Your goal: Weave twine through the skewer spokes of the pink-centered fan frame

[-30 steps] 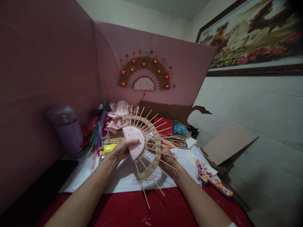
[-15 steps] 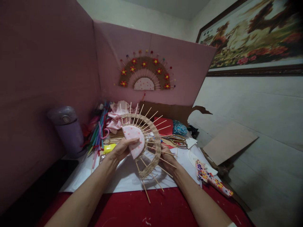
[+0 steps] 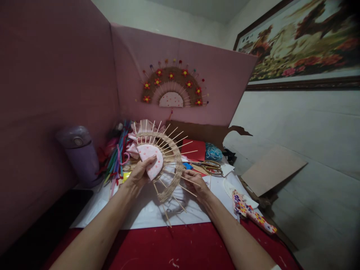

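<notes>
A half-round fan of thin wooden sticks (image 3: 167, 164) is held up above the table, tilted, with its curved side to the right. Brown twine is woven into a band (image 3: 177, 165) around the sticks. At its centre is a half-disc (image 3: 152, 170) covered in white cloth with pink spots. My left hand (image 3: 140, 173) grips this half-disc, thumb on the front and fingers hidden behind. My right hand (image 3: 195, 184) is closed at the band's outer right edge, its fingertips among the stick ends. Whether loose twine is also between those fingers I cannot see.
Behind the fan lie scissors (image 3: 212, 168), a red sheet (image 3: 194, 150), blue yarn (image 3: 213, 152) and crumpled pink cloth (image 3: 132, 144). Pipe cleaners (image 3: 116, 161) and a purple bottle (image 3: 81, 155) are left. A flowered piece (image 3: 253, 213) lies right. A finished fan (image 3: 171, 86) hangs on the pink panel.
Both hands have moved the fan a little to the left and slightly up. My right hand's fingers, earlier partly behind the band, now show at its outer edge.
</notes>
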Motion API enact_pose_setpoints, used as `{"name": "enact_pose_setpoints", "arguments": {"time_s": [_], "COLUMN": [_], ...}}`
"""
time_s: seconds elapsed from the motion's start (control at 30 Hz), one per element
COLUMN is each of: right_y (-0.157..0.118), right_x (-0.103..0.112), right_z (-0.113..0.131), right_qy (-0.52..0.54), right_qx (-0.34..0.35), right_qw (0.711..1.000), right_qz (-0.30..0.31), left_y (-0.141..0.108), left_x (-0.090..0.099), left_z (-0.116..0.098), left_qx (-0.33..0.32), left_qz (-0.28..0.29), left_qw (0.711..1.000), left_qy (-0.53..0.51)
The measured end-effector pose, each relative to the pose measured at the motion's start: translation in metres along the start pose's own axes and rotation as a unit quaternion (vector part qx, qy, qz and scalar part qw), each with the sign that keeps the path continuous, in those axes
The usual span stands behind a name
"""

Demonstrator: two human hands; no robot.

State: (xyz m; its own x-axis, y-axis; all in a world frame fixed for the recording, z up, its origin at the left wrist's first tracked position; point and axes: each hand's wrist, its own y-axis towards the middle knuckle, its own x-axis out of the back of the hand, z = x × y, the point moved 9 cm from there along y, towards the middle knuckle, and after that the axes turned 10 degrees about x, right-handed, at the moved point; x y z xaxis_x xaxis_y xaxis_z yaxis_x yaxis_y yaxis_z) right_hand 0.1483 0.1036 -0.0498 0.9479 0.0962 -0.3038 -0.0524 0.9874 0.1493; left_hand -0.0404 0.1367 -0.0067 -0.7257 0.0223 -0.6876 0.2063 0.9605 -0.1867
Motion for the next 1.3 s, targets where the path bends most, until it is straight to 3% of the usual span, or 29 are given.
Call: {"name": "enact_pose_setpoints", "arguments": {"time_s": [0.53,1.3], "right_y": [0.001,-0.002], "right_x": [0.007,0.003], "right_z": [0.003,0.011], "right_qy": [-0.016,-0.027], "right_qx": [-0.006,0.005], "right_qw": [1.000,1.000], "right_qz": [-0.003,-0.004], "left_y": [0.000,0.006], "left_x": [0.013,0.022], "left_z": [-0.019,-0.027], "left_qx": [-0.033,-0.066], "left_qz": [-0.051,-0.059], "left_qw": [0.997,0.996], "left_qy": [-0.039,-0.018]}}
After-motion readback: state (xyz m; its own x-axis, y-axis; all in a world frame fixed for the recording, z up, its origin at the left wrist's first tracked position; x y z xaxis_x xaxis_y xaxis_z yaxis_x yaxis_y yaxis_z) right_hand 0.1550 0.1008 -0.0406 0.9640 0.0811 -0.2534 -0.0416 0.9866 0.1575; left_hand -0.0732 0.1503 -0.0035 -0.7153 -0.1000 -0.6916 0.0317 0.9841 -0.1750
